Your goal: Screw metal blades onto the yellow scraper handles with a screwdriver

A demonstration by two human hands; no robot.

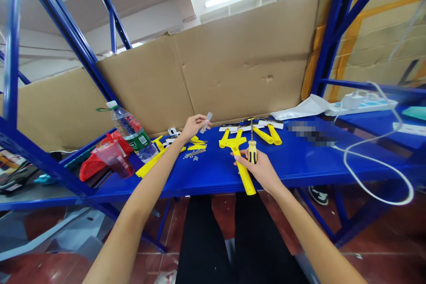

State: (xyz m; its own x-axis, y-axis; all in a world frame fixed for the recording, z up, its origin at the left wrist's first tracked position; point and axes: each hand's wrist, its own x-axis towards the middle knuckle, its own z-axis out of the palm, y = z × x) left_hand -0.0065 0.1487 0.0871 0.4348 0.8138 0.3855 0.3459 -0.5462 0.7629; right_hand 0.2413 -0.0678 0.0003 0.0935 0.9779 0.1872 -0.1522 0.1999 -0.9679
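Note:
My left hand (195, 127) is raised over the back of the blue table, its fingers pinching a small flat, greyish strip (206, 123). In my right hand (261, 168) are two things: a screwdriver (252, 151) with a yellow-and-black handle, its shaft pointing up, and a yellow plastic handle (245, 178) with a wide forked head. This handle slants toward the table's front edge. Below my left hand lie loose yellow parts (197, 145), a flat metal strip (195, 153) and several tiny screws or nuts (190, 158).
Yellow handles with white-and-black heads (268, 135) lie behind my right hand. A water bottle (133, 135) and a red cup (116, 159) stand at left. Cardboard (233, 62) walls the back. At right are a power strip (362, 103) and a looped white cable (372, 199).

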